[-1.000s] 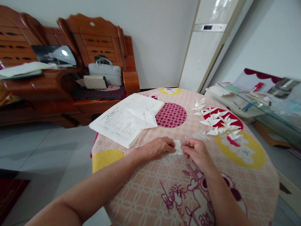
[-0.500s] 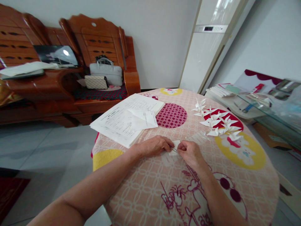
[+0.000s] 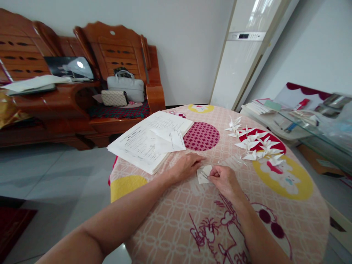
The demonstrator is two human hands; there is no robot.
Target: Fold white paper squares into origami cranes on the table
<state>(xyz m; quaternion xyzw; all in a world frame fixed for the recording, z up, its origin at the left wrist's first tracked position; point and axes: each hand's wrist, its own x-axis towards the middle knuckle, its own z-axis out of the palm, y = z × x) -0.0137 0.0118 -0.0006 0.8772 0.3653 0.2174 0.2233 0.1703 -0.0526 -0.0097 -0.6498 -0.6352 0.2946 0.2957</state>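
A small folded piece of paper (image 3: 202,174), white with some print on it, lies on the patterned tablecloth (image 3: 170,212) in front of me. My right hand (image 3: 224,178) pinches its right edge between thumb and fingers. At the upper left of the paper rests my left hand (image 3: 189,164), palm down with the fingers stretched out, close against the paper's edge. Several white folded paper cranes (image 3: 251,142) stand in a cluster beyond my right hand, over the red and yellow patches of the cloth.
A stack of printed sheets (image 3: 137,146) lies at the table's left, with a loose folded sheet (image 3: 172,141) on top. Wooden chairs (image 3: 121,47) holding bags stand behind. At the right, a glass-topped stand (image 3: 308,128) carries papers and other items.
My left hand has slid slightly up and off the paper, its fingers now straighter. More of the paper's printed face shows. My right hand stays at its right edge.
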